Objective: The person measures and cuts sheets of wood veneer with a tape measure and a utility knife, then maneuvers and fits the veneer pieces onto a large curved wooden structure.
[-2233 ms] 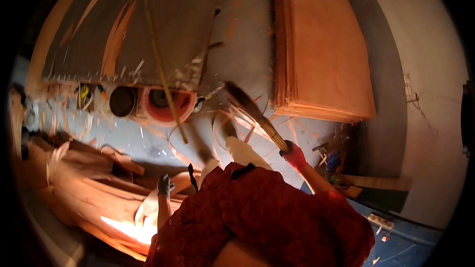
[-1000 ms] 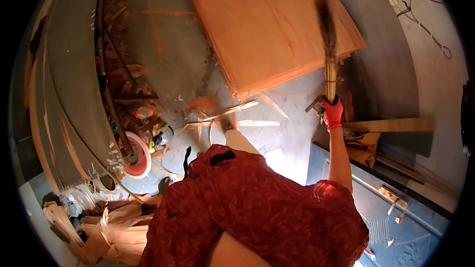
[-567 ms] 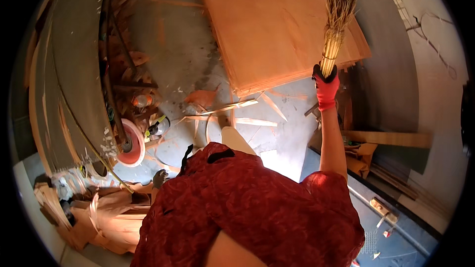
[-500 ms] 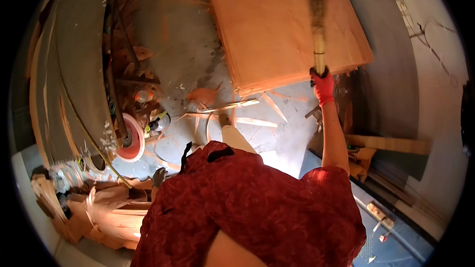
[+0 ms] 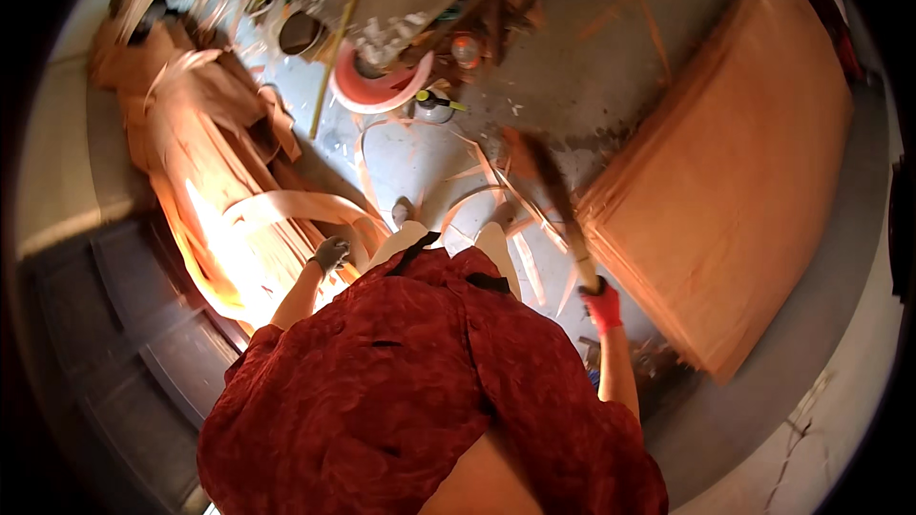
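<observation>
My right hand (image 5: 602,308), in a red and black glove, is closed round the pale handle of a hand broom (image 5: 583,262). The broom's dark, motion-blurred head points up and away, just left of a stack of thin reddish wood sheets (image 5: 725,171). On the other side, my left hand (image 5: 331,252) wears a dark grey glove. Its fingers look loosely curled, and I see nothing in them. It hangs by a heap of veneer strips (image 5: 224,171), close to a curled strip (image 5: 305,206).
Ahead stand a pink tub (image 5: 382,93), a spray bottle (image 5: 434,106) and an open bucket (image 5: 301,33). A long thin stick (image 5: 345,38) leans beside them. Loose veneer strips (image 5: 530,267) litter the floor before my feet. A dark panelled surface (image 5: 124,324) is at lower left.
My view has turned left, bringing the veneer heap fully in and shifting the sheet stack to the right. The broom has left its place over the stack and is now beside it, still in my right hand.
</observation>
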{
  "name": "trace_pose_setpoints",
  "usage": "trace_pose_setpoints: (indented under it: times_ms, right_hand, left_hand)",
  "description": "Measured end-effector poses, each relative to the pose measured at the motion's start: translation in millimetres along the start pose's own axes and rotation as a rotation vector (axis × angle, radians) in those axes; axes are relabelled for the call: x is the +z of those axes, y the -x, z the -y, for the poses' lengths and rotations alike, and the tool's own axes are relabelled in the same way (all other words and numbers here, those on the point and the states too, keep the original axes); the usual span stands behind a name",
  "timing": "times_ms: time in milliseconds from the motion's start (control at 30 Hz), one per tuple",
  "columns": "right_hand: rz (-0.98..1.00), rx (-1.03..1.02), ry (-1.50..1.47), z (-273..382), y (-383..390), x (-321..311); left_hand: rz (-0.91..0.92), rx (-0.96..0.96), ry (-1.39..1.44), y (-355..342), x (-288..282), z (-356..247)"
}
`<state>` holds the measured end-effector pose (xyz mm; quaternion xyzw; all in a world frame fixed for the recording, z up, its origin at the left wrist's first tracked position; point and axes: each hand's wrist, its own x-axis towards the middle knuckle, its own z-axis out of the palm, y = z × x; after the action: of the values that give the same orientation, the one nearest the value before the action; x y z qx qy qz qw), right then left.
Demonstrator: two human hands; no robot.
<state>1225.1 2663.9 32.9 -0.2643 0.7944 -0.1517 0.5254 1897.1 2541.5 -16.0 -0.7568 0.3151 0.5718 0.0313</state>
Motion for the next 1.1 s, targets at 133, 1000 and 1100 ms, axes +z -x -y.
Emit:
trace_pose_setpoints:
  times_ms: [133, 1000, 1100]
  right_hand:
    - [0.315, 0.076, -0.290, 81.6, -13.1, 115.7]
    - [-0.333, -0.915, -0.425, 560.8, -52.1, 416.8]
    - [-0.295, -1.039, -0.389, 669.8, -97.7, 430.7]
  left_hand:
    - [0.023, -0.026, 0.177, 5.1, -3.2, 42.4]
    - [-0.196, -0.047, 0.951, -85.2, -242.0, 240.9]
    - [-0.170, 0.043, 0.910, -124.5, -299.4, 193.1]
